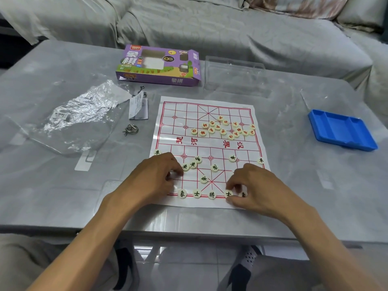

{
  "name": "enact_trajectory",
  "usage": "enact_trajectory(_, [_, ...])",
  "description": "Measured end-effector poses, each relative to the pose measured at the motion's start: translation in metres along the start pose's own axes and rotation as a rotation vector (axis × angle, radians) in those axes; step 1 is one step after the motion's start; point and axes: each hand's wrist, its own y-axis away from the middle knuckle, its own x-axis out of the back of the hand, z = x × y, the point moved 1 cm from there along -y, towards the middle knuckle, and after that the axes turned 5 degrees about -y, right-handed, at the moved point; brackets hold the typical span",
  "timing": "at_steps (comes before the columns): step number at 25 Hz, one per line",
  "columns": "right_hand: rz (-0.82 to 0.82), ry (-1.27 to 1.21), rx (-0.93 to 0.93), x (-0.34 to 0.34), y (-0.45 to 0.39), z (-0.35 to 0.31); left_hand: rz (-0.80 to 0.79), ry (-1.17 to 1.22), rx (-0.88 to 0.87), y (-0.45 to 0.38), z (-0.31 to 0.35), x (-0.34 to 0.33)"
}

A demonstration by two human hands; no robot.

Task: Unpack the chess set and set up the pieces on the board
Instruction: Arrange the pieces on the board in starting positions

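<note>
One piece (243, 194) sits half hidden under the right hand (255, 186).

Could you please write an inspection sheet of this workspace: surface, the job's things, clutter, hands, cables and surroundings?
Surface: grey glossy table, reflective.
Job's things: paper board lies flat; red-marked pieces clustered loose on the far half; black-marked pieces partly lined along the near edge, others scattered.
Clutter: purple box, clear plastic tray, crumpled plastic bag, metal ring puzzle, blue tray.
Hands: left hand curled on the board's near-left corner, what it holds is hidden; right hand pinches a bottom-row piece with its fingers.
Cables: nothing seen.
Surroundings: covered sofa behind the table.
</note>
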Motion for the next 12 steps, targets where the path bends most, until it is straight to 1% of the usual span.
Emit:
enact_trajectory(3, [0.016,0.003,0.003,-0.0006,0.0018,0.0016,-0.004,-0.003,0.010,0.0002,0.0009,0.0004])
enact_trajectory(12, [-0.020,0.004,0.019,-0.0058,-0.0014,0.0059,-0.017,0.003,0.013,-0.0001,0.0013,0.0010])
